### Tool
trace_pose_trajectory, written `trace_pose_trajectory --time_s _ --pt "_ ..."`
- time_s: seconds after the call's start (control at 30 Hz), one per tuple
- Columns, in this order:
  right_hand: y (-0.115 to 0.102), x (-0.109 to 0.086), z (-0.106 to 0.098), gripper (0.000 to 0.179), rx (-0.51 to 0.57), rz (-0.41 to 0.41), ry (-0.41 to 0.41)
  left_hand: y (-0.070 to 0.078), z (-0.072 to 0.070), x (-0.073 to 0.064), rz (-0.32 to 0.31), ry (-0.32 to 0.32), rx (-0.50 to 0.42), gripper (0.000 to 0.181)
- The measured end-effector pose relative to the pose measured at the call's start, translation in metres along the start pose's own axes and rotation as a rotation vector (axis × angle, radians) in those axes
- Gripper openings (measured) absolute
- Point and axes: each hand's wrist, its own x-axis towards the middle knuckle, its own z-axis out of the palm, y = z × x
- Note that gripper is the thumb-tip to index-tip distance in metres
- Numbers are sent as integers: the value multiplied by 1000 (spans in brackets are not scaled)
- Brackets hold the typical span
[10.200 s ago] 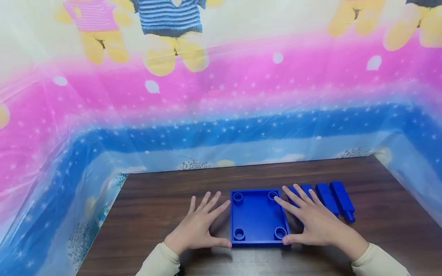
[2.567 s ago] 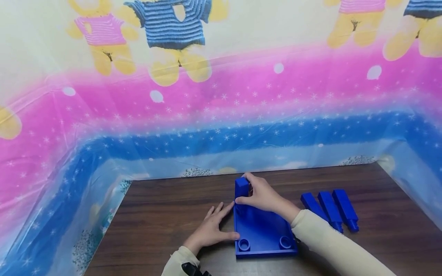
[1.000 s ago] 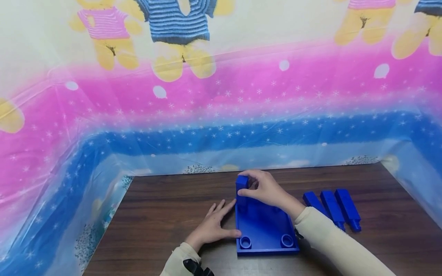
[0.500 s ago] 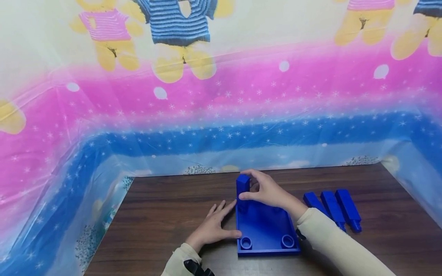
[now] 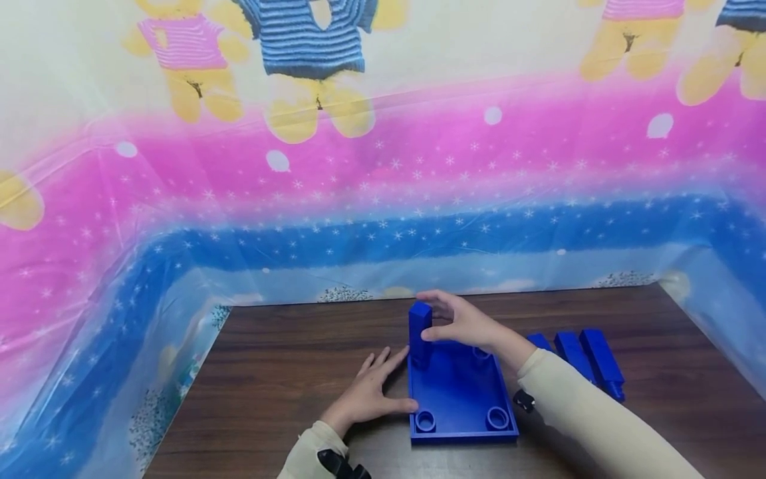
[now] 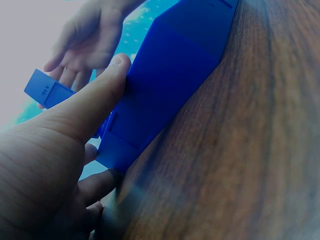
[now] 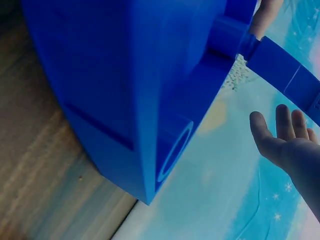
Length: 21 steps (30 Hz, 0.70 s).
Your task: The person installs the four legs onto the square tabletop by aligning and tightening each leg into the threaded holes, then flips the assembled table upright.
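Note:
A blue square board (image 5: 461, 389) with a raised rim and round corner sockets lies on the wooden table. One blue square leg (image 5: 419, 332) stands upright at its far left corner, narrow end down at the socket. My left hand (image 5: 368, 396) rests along the board's left side, thumb and forefinger spread and fairly straight against the edge. Around the leg's right side is my right hand (image 5: 467, 326); in the right wrist view its fingers (image 7: 284, 120) are relaxed and apart from the leg. The left wrist view shows the number 116 on the leg (image 6: 44, 90).
Three more blue legs lie side by side right of the board, such as the rightmost leg (image 5: 601, 359); my right sleeve (image 5: 586, 399) partly covers them. A patterned cloth (image 5: 383, 166) hangs behind the table. Black straps (image 5: 341, 464) sit at my wrists.
One leg has gone from the row at right to standing at the board's far left corner. My right hand, which gripped it, has loosened and drawn slightly right. The left hand stays put lately.

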Motion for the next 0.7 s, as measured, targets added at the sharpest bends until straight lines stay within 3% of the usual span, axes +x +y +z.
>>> trace_pose_trajectory --time_s 0.17,0.37,0.7 --pt "-3 3 -1 73 55 2 -9 1 0 0 7 5 1 99" --pt "-5 3 2 69 46 -8 25 0 0 1 9 0 8 99" --pt "-8 -3 20 60 -176 -60 173 -1 1 0 4 4 10 100"
